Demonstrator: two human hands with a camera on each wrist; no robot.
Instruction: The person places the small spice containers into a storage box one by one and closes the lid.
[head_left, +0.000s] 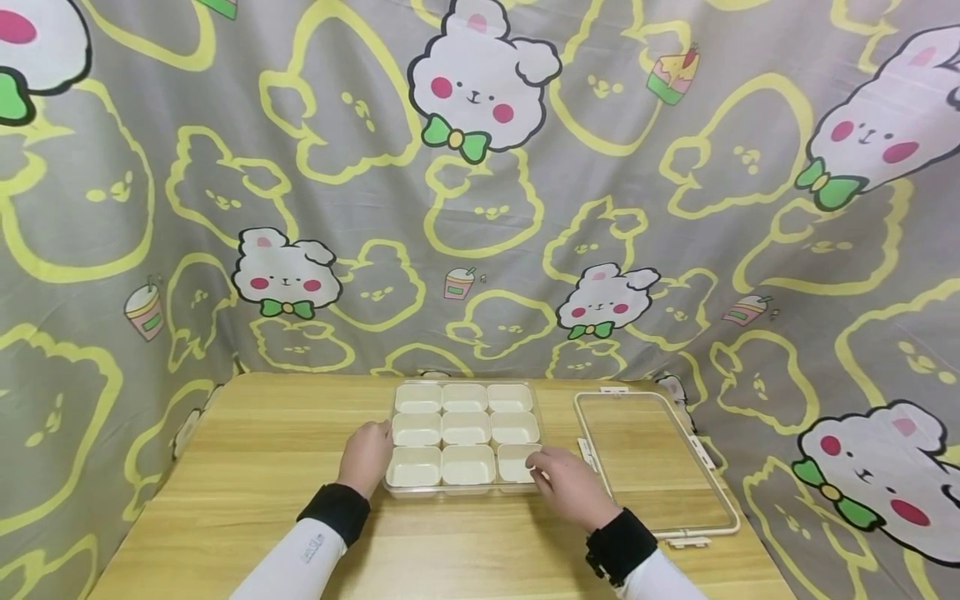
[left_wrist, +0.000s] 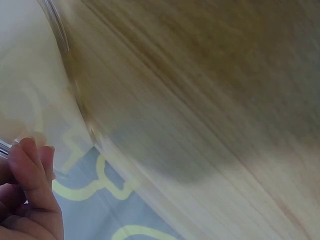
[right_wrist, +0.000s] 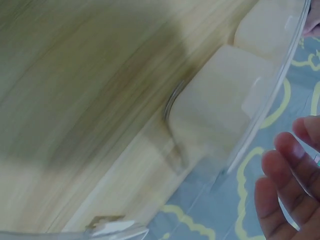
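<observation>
"So why does the left hand [head_left: 367, 454] pinch the clear, rectangular plastic box [head_left: 465, 489] of cream cups [head_left: 467, 463], lower centre?"

"Probably to steady it; the right hand [head_left: 572, 483], fingers loosely parted, hovers by the lower-right cup [head_left: 513, 463]."

Got a grey curtain [head_left: 360, 208] covered in yellow critter outlines [head_left: 429, 218] and white bunny heads [head_left: 480, 79] with pink cheeks [head_left: 442, 87] and green bows [head_left: 474, 146], pretty busy print tbh. Also got cream cups [head_left: 467, 462] in a clear tray [head_left: 457, 490], white-rimmed clear lid [head_left: 697, 531], yellowish wood-grain tabletop [head_left: 300, 433], plus white sleeves [head_left: 296, 562] and black wristbands [head_left: 335, 510].
</observation>
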